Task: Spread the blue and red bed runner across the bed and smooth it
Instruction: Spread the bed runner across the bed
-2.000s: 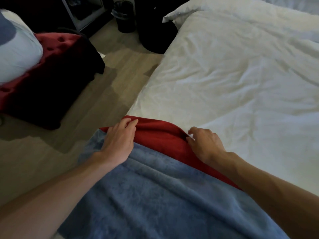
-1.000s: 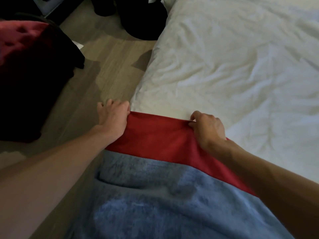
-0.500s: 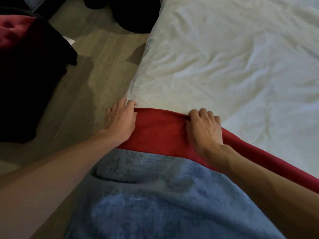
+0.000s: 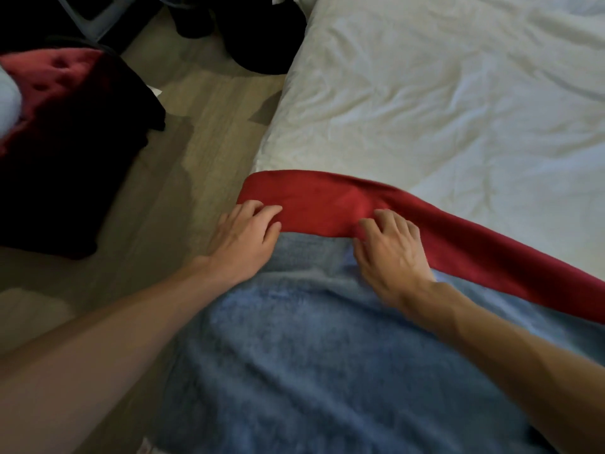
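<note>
The bed runner lies over the near left corner of the white bed (image 4: 425, 109). Its blue plush part (image 4: 294, 355) fills the lower middle, and its red band (image 4: 327, 204) runs along the far edge and off to the right. My left hand (image 4: 244, 240) rests at the runner's left edge, fingertips on the red band. My right hand (image 4: 389, 253) lies on the seam between red and blue with its fingers spread. Neither hand has cloth pinched. The red band bulges slightly just beyond my right fingers.
Wooden floor (image 4: 196, 142) runs along the bed's left side. A red tufted seat (image 4: 49, 80) draped with dark cloth stands at the left, with a white pillow (image 4: 6, 103) on it. Dark objects (image 4: 258, 44) sit on the floor by the bed's far left side.
Both hands have let go of the red band's far edge and drawn back toward me. The red band now lies flat, stretching farther right across the bed.
</note>
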Demonstrator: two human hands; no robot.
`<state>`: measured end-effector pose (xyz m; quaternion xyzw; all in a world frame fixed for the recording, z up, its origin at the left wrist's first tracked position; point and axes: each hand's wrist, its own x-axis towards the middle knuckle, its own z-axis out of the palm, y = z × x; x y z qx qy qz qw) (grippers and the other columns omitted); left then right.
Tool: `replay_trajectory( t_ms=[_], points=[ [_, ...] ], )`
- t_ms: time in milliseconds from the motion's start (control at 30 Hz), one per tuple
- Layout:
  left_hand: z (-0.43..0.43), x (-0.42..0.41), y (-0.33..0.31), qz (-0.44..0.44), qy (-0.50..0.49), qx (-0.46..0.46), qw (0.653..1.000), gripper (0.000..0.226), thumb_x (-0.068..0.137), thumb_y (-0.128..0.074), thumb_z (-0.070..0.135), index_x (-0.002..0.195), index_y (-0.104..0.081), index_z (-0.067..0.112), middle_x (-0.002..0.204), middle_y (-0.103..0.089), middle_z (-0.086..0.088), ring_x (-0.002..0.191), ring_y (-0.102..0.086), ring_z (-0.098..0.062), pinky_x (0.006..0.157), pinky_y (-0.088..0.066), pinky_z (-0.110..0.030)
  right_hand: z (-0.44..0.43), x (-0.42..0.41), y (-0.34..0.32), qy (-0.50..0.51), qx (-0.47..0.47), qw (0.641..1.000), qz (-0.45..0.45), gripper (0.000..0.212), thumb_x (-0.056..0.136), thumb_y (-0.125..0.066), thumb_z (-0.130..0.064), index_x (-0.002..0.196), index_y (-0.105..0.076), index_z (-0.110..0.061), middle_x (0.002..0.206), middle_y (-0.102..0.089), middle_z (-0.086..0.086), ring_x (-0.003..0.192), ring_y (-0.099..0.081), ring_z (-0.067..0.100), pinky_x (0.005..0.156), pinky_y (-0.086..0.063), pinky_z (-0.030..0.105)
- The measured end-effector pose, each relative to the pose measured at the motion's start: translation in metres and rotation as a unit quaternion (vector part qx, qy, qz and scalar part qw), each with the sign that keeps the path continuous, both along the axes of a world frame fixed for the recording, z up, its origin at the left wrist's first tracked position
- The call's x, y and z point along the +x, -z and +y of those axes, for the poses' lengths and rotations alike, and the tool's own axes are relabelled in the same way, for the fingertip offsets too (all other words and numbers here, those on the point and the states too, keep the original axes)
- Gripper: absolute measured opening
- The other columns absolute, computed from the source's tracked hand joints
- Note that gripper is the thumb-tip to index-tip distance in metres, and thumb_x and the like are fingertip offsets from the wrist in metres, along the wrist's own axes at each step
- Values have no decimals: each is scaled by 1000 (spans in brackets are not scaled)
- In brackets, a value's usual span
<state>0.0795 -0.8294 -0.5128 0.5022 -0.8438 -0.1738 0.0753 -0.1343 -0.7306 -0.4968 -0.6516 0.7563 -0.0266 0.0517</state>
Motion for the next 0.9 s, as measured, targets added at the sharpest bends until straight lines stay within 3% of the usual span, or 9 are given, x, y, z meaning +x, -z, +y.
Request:
replay_trajectory(
  t_ms=[300, 433, 533, 633, 700, 800, 900],
  points=[
    [130, 29, -8, -37, -13, -15, 999, 46, 93, -46, 37, 136, -48, 20, 133, -48, -14, 124, -44, -33, 102, -33, -47, 120, 35, -9, -138, -18, 990, -15, 46, 79, -39, -31, 110, -60, -4, 123, -52, 26, 114, -49, 42, 94, -40, 46],
    [175, 44, -7, -73, 2, -9, 997, 61, 86, -37, 52, 136, -49, 19, 136, -47, -18, 123, -45, -36, 100, -34, -46, 162, 50, -7, -158, -35, 986, -42, 41, 83, -42, -32, 111, -61, -8, 119, -56, 21, 101, -56, 38, 87, -44, 43],
    [203, 56, -2, -59, 38, -28, 997, 57, 81, -41, 54, 120, -59, 16, 124, -55, -16, 112, -55, -35, 91, -42, -45, 189, 58, -2, -186, -39, 981, -40, 40, 85, -46, -37, 110, -60, -10, 116, -57, 18, 97, -56, 35, 83, -45, 41],
    [226, 65, 0, 2, 56, -59, 997, 35, 76, -52, 46, 96, -60, 18, 112, -59, -6, 100, -59, -26, 83, -41, -36, 211, 62, 9, -223, -25, 974, -5, 44, 83, -55, -41, 114, -58, -10, 117, -57, 17, 100, -55, 34, 84, -44, 41],
    [241, 69, 2, 13, 83, -58, 995, 34, 74, -56, 47, 91, -60, 18, 110, -59, -6, 100, -57, -25, 83, -42, -36, 223, 64, 17, -233, -18, 972, 22, 50, 77, -62, -36, 118, -56, -9, 119, -57, 19, 102, -55, 36, 86, -45, 43],
    [257, 78, 9, -63, 143, -77, 985, 43, 73, -62, 53, 98, -63, 18, 116, -58, -11, 106, -54, -28, 87, -45, -42, 235, 68, 25, -215, -31, 975, 48, 54, 66, -67, -17, 118, -56, -6, 119, -56, 22, 102, -55, 39, 85, -44, 45],
    [259, 81, 14, -106, 155, -86, 978, 37, 71, -76, 41, 96, -66, 16, 113, -60, -15, 105, -58, -35, 85, -48, -46, 238, 67, 28, -170, -35, 981, 81, 51, 59, -73, -6, 109, -59, -6, 105, -57, 18, 86, -57, 35, 74, -47, 41]
  ],
)
